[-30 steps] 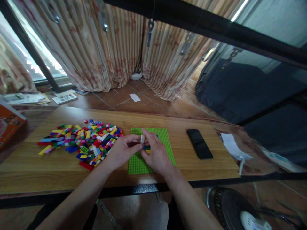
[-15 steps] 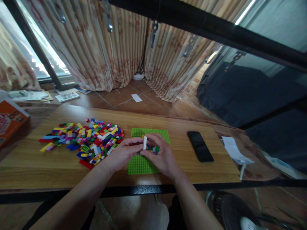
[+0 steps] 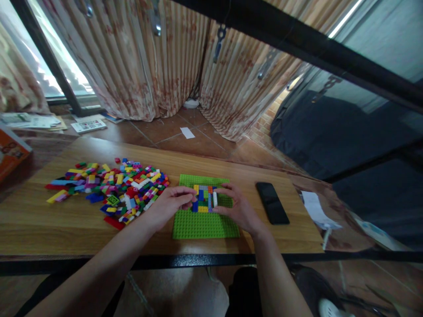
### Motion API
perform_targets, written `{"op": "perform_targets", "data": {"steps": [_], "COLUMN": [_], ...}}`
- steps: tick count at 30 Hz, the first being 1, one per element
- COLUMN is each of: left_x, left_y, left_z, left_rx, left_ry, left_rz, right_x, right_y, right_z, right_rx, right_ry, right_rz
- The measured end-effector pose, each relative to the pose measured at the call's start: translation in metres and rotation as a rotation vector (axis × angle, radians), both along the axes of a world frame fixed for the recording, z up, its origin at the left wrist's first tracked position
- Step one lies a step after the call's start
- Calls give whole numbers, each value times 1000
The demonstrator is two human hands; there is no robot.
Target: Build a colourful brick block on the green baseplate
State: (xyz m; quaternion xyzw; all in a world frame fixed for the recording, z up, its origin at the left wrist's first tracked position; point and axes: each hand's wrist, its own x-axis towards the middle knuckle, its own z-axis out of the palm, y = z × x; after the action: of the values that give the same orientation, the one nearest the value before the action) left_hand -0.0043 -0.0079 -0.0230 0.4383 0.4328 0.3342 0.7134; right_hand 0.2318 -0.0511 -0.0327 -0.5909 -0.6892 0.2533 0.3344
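Observation:
My right hand (image 3: 239,208) grips a long white brick (image 3: 215,199) by its two ends, thumb near me and fingers on the far side. The brick lies along the right edge of a flat patch of coloured bricks (image 3: 203,198); whether it is pressed down I cannot tell. That patch, of blue, yellow, green and orange pieces, sits on a green studded baseplate (image 3: 205,226). At the patch's left edge is my left hand (image 3: 175,201), thumb and fingertips pinched together; anything between them is too small to make out.
A heap of loose toy bricks (image 3: 132,187) spreads over the left of the wooden table (image 3: 152,242). To the right of the baseplate lies a black phone (image 3: 272,203). White paper (image 3: 317,209) is at the table's right end, and an orange box (image 3: 11,152) stands far left.
My hands have moved apart, uncovering the brick patch. The white brick has passed from between both hands to the patch's right side in my right hand. The view has shifted slightly.

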Motion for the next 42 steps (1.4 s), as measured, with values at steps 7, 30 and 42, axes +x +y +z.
{"op": "perform_targets", "data": {"steps": [7,30,42], "left_x": [0,1,2], "left_y": [1,1,1], "left_z": [-3,1,-4], "left_rx": [3,50,60], "left_ry": [16,78,66], "left_rz": [-34,-69,-79], "right_x": [-4,-4,-2], "right_y": [2,3,1], "right_z": [-2,-12,-8], "right_rx": [-28,-18,-19], "right_ry": [-47,-84,-111], "right_rz": [0,-4,10]}}
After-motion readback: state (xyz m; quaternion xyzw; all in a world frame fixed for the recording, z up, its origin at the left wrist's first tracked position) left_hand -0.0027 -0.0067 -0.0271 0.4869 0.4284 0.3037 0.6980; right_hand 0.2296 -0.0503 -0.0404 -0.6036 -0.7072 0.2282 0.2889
